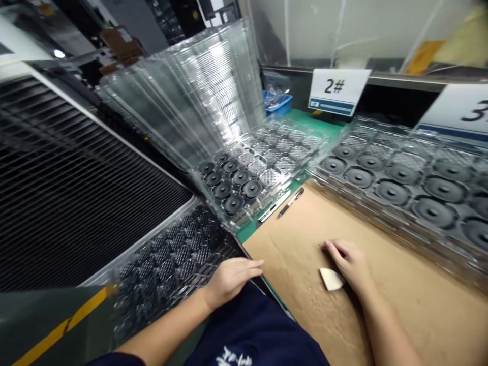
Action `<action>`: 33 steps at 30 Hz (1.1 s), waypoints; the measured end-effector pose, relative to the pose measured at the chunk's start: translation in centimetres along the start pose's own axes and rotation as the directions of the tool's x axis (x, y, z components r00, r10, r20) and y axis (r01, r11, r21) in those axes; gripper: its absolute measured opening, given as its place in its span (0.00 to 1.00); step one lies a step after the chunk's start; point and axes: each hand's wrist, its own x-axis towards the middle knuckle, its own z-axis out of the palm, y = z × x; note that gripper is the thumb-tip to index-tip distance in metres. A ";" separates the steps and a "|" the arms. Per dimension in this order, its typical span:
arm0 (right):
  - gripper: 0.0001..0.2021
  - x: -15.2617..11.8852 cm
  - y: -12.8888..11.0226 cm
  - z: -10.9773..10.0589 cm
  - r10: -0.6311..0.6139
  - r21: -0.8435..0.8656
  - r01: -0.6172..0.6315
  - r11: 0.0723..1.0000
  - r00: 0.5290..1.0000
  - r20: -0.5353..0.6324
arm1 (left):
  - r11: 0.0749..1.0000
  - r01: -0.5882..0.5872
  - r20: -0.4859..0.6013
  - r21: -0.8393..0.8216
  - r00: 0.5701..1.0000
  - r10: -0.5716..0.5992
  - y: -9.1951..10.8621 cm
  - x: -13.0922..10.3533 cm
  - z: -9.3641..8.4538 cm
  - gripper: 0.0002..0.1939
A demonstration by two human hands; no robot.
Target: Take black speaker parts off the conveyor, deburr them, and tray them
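My left hand (235, 277) is at the near edge of the work surface, its fingers stretched out and holding nothing. On the brown paper (290, 254) rests my right hand (348, 262), fingers curled in; whatever may be between the fingertips is hidden. Just beside its wrist lies a small off-white wedge-shaped piece (331, 279). A black pen (290, 202) and a thin silver-and-white tool (273, 207), perhaps a knife, lie at the paper's far left edge.
A clear tray (272, 188) partly filled with round black parts (241, 177) stands behind the pen. Stacked trays (381, 203) with more parts are at the right, below a "2#" sign (337, 91). Tall clear trays (183, 86) lean behind; a black conveyor (76, 188) runs left.
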 end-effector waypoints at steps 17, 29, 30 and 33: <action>0.09 -2.6 -9.9 -9.9 -0.099 0.544 0.196 0.816 0.974 -0.201 | 0.737 -0.306 -0.036 0.602 0.912 0.408 17.7 17.8 0.4 0.28; 0.05 -5.3 -12.8 -10.7 -0.050 0.608 0.283 0.742 0.928 -0.370 | 0.841 -0.449 -0.186 0.301 0.838 0.514 21.2 16.9 -0.4 0.35; 0.06 -5.4 -12.8 -10.6 -0.054 0.617 0.289 0.732 0.927 -0.371 | 0.841 -0.458 -0.190 0.288 0.833 0.519 21.2 16.7 -0.4 0.36; 0.09 -5.3 -12.8 -10.5 -0.053 0.668 0.286 0.687 0.937 -0.346 | 0.843 -0.450 -0.187 0.296 0.838 0.513 20.9 16.4 -0.4 0.39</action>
